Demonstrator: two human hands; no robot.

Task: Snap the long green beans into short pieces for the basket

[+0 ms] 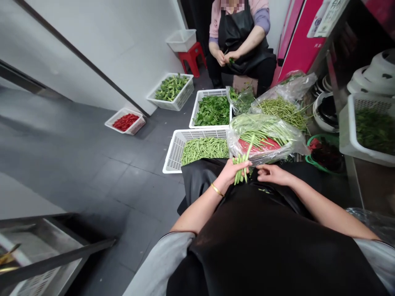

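Left hand [231, 172] fingers clamped round a bean bundle [241, 166], light, snappable; right hand [271, 173] fingers together beside it, grip unclear.

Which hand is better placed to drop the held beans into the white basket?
Left, probably: the left hand holds the bean bunch and sits nearer the basket; the right hand looks empty.

1 head-worn camera looks forward and down, close over the lap, toward the floor [92, 172].
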